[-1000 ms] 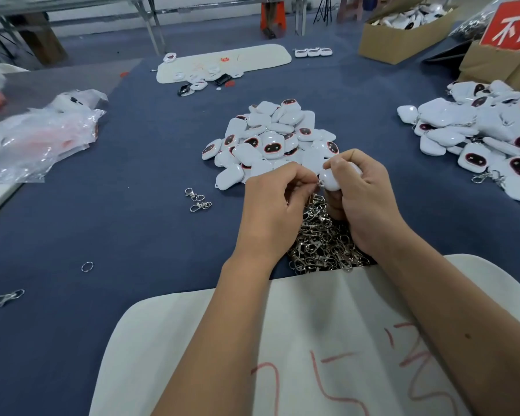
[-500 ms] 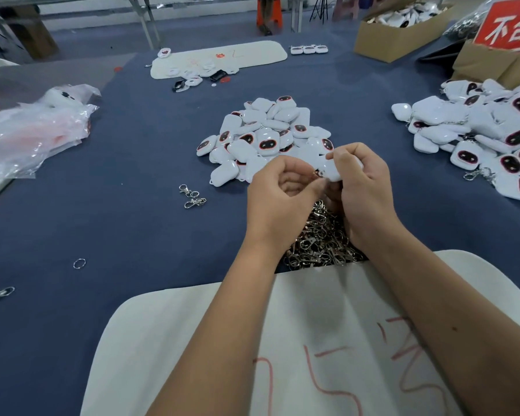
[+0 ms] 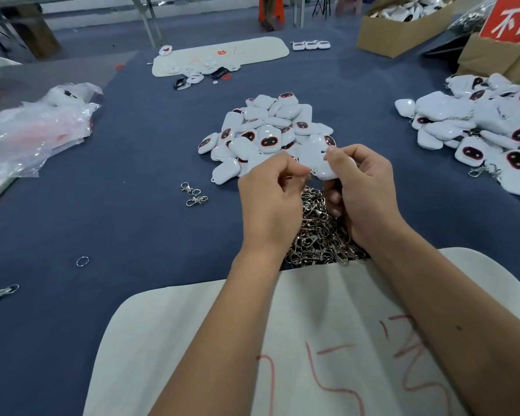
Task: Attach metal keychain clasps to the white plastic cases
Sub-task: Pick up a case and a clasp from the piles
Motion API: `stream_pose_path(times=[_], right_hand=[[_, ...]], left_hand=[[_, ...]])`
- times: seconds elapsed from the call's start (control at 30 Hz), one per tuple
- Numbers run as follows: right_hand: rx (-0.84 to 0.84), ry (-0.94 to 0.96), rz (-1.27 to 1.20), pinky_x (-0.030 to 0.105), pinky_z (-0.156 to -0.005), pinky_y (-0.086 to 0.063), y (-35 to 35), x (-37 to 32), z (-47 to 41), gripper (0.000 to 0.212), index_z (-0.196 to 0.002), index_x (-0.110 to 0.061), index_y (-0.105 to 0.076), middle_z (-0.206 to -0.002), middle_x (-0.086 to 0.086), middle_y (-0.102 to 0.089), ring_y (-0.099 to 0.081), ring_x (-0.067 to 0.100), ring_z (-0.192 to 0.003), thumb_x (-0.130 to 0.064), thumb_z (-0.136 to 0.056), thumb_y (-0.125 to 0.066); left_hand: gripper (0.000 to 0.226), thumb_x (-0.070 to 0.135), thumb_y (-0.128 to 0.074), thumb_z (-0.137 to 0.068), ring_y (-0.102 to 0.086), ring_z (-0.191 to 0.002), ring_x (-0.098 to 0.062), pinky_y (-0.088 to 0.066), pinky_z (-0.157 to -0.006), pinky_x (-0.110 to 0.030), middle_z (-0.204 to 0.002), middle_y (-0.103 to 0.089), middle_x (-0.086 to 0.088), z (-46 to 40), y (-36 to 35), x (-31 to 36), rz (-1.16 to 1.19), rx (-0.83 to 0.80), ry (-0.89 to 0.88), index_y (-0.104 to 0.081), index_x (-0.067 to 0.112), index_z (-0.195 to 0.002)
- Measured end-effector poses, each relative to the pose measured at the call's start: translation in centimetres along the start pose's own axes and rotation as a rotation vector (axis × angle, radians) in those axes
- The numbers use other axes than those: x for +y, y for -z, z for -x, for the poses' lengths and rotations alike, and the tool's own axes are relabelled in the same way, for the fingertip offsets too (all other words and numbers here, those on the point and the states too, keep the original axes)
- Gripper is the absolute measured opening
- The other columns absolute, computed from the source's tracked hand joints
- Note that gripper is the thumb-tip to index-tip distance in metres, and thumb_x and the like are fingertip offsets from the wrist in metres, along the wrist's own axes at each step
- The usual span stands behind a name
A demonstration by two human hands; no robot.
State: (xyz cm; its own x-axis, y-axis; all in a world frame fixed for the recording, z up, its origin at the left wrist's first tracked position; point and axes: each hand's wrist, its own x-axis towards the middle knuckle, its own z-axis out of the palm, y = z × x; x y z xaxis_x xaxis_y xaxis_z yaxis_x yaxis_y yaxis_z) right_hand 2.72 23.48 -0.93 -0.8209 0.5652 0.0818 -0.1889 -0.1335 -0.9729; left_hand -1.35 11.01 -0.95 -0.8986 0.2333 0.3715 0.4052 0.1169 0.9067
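The right hand (image 3: pixel 364 190) gripped a white case (image 3: pixel 327 171) above the clasp heap (image 3: pixel 318 235) at the bench's (image 3: pixel 132 205) near middle. The left hand (image 3: pixel 270 202) pinched a small clasp (image 3: pixel 312 172) against the case's left edge, fingers curled.

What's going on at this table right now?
A person is fitting a clasp onto a white case. The right hand holds the case while the left hand pinches a small metal clasp at its edge. Below lies a heap of clasps; beyond, a pile of cases.
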Motion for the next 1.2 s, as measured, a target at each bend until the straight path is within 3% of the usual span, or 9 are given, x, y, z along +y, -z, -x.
stream_pose_path(times=[0.1, 0.2, 0.33, 0.47, 0.67, 0.83, 0.93, 1.03, 1.2], right_hand=[[0.035, 0.034, 0.043, 0.023, -0.037, -0.038, 0.1, 0.0, 0.1, 0.022, -0.084, -0.013, -0.056, -0.055, 0.001, -0.06, -0.042, 0.014, -0.04, -0.026, -0.099, -0.066], [0.078, 0.092, 0.155, 0.027, -0.037, -0.043, -0.1, 0.1, 0.2, 0.025, -0.081, -0.014, -0.055, -0.059, 0.005, -0.067, -0.045, 0.017, -0.039, -0.03, -0.096, -0.067], [0.05, 0.106, 0.061, 0.026, -0.04, -0.043, -0.1, 0.1, 0.1, 0.019, -0.089, -0.012, -0.06, -0.057, 0.005, -0.059, -0.047, 0.016, -0.041, -0.025, -0.1, -0.067], [-0.074, 0.123, -0.065, 0.026, -0.042, -0.043, 0.1, -0.2, 0.0, 0.012, -0.098, -0.012, -0.065, -0.058, 0.003, -0.053, -0.046, 0.016, -0.046, -0.02, -0.106, -0.059], [-0.166, 0.086, -0.111, 0.027, -0.046, -0.045, 0.0, -0.4, 0.2, 0.018, -0.1, -0.013, -0.067, -0.065, 0.005, -0.056, -0.047, 0.017, -0.053, -0.02, -0.109, -0.054], [-0.143, 0.07, -0.075, 0.028, -0.047, -0.046, 0.1, -0.3, 0.2, 0.017, -0.101, -0.009, -0.071, -0.064, 0.004, -0.053, -0.047, 0.019, -0.052, -0.016, -0.107, -0.057], [-0.106, 0.07, -0.058, 0.028, -0.045, -0.044, 0.0, -0.2, 0.2, 0.014, -0.101, -0.007, -0.069, -0.063, 0.003, -0.054, -0.045, 0.018, -0.049, -0.016, -0.105, -0.06], [-0.072, 0.059, -0.038, 0.024, -0.041, -0.037, 0.0, -0.1, 0.1, 0.013, -0.096, -0.01, -0.063, -0.06, 0.002, -0.053, -0.039, 0.015, -0.045, -0.02, -0.104, -0.064], [-0.065, 0.022, -0.085, 0.019, -0.041, -0.022, 0.1, 0.1, -0.1, 0.021, -0.086, -0.015, -0.057, -0.055, 0.003, -0.04, -0.023, 0.011, -0.04, -0.025, -0.103, -0.065]], left_hand=[[0.019, -0.006, -0.064, -0.087, -0.063, -0.073, -0.015, -0.053, -0.069, -0.038, -0.077, -0.07, 0.005, 0.0, 0.3, -0.2, -0.246, -0.089, -0.213, -0.073, 0.01, -0.082], [0.022, -0.007, -0.06, -0.085, -0.06, -0.072, -0.018, -0.052, -0.068, -0.041, -0.074, -0.067, 0.007, -0.1, 0.5, -0.3, -0.35, -0.139, -0.26, -0.073, 0.011, -0.082], [0.015, -0.004, -0.072, -0.089, -0.073, -0.076, -0.016, -0.059, -0.078, -0.03, -0.081, -0.077, -0.005, 0.0, -0.1, 0.2, 0.151, 0.017, 0.176, -0.077, 0.01, -0.088], [0.013, -0.006, -0.066, -0.094, -0.07, -0.072, -0.013, -0.056, -0.069, -0.019, -0.085, -0.077, -0.011, -0.6, 0.3, 0.3, 0.582, -0.023, 0.495, -0.074, 0.004, -0.096], [0.014, -0.003, -0.074, -0.089, -0.07, -0.079, -0.022, -0.059, -0.081, -0.033, -0.081, -0.075, -0.01, -0.5, 0.2, 0.7, 0.536, -0.088, 0.367, -0.074, 0.01, -0.089], [0.017, -0.003, -0.074, -0.089, -0.065, -0.072, -0.011, -0.053, -0.069, -0.021, -0.078, -0.072, 0.001, -0.5, 0.5, 0.6, 0.411, -0.079, 0.238, -0.07, 0.013, -0.084], [0.016, -0.006, -0.072, -0.088, -0.057, -0.071, -0.017, -0.052, -0.072, -0.029, -0.078, -0.068, -0.002, -0.4, 0.5, 0.7, 0.344, -0.076, 0.161, -0.068, 0.009, -0.084], [0.016, -0.005, -0.072, -0.088, -0.053, -0.069, -0.021, -0.049, -0.068, -0.032, -0.079, -0.067, -0.01, -0.4, 0.5, 0.8, 0.281, -0.048, 0.092, -0.067, 0.009, -0.083], [0.012, -0.004, -0.076, -0.085, -0.049, -0.06, -0.009, -0.047, -0.059, -0.021, -0.07, -0.065, -0.003, -0.1, 0.3, 0.6, 0.174, 0.016, 0.04, -0.07, 0.004, -0.078]])
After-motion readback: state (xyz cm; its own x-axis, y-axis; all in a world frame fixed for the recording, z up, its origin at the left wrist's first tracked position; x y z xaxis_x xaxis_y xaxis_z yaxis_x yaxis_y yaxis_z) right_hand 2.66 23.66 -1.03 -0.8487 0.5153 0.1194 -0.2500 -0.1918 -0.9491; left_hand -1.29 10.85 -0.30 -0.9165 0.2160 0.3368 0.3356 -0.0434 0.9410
